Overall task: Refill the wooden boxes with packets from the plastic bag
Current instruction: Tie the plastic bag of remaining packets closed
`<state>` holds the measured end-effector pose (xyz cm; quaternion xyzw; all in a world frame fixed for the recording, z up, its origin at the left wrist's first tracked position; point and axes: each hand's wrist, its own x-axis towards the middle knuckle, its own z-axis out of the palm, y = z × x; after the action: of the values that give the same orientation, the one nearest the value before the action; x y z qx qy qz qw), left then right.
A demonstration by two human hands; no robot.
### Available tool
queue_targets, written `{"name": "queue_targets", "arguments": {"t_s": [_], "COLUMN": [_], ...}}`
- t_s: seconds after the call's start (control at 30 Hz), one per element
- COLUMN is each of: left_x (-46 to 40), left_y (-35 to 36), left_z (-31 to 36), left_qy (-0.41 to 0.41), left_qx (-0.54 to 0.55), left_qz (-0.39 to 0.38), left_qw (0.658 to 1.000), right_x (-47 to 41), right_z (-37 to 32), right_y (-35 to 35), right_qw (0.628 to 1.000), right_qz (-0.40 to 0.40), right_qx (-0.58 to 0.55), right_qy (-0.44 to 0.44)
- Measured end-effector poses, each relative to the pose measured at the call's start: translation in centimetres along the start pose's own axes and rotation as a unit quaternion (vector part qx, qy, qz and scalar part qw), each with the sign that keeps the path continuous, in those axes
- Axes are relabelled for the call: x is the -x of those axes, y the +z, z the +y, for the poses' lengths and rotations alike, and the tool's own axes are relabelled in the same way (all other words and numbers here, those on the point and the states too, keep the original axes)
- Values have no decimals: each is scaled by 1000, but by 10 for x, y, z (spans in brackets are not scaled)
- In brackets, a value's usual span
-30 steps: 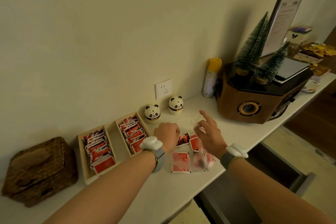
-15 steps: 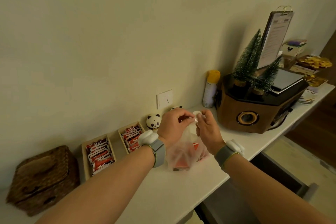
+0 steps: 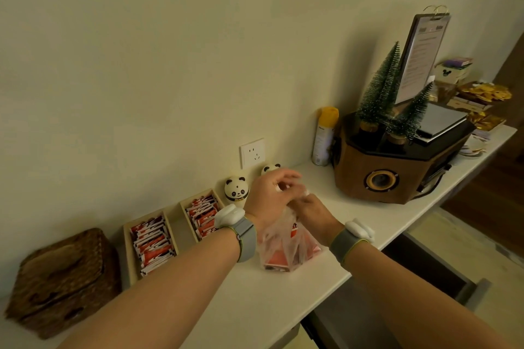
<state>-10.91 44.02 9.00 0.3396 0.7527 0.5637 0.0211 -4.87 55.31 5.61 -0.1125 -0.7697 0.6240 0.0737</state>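
A clear plastic bag with red packets inside stands on the white counter near its front edge. My left hand and my right hand are both closed on the gathered top of the bag, the left slightly above the right. Two wooden boxes sit to the left against the wall: the left box and the right box, each holding a row of red and white packets.
A woven basket sits at the far left. Two panda figurines stand behind my hands below a wall socket. A wooden speaker with small trees and a spray can stand to the right. An open drawer is below the counter.
Loose packets and the flat bag lay on the counter a second ago. Both hands have since gathered the bag's top and drawn it upright, then lowered slightly and twisted together.
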Motion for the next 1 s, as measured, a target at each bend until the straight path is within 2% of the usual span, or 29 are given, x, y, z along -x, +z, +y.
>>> {"name": "queue_targets", "arguments": {"t_s": [0.07, 0.13, 0.27, 0.33, 0.43, 0.67, 0.83, 0.93, 1.0], "left_x": [0, 1, 8, 13, 15, 13, 9, 7, 6], "left_y": [-4, -7, -8, -3, 8, 23, 18, 17, 17], "left_z": [-7, -16, -37, -38, -38, -45, -55, -52, -51], "left_qy": [-10, -56, -116, -135, -156, -144, -175, -225, -255], "left_qx": [18, 32, -25, -43, -34, -46, 19, 137, 169], "left_qz": [74, 89, -82, -121, -138, -120, -109, -92, -88], "left_qw": [997, 994, 990, 983, 977, 981, 978, 960, 948], "right_x": [-1, -1, -1, -3, -4, -5, -5, -3, -2], "right_z": [4, 6, 4, 4, 4, 12, 18, 19, 16], "right_y": [-1, -4, -5, -4, -4, -10, -21, -28, -31], "right_qw": [997, 993, 988, 985, 982, 986, 985, 993, 999], "right_qz": [49, 75, 91, 88, 71, 67, 50, 12, 6], "right_qx": [-54, -90, -127, -146, -172, -148, -159, -112, -30], "right_qy": [17, 17, -1, -5, -14, -25, -38, -42, -37]}}
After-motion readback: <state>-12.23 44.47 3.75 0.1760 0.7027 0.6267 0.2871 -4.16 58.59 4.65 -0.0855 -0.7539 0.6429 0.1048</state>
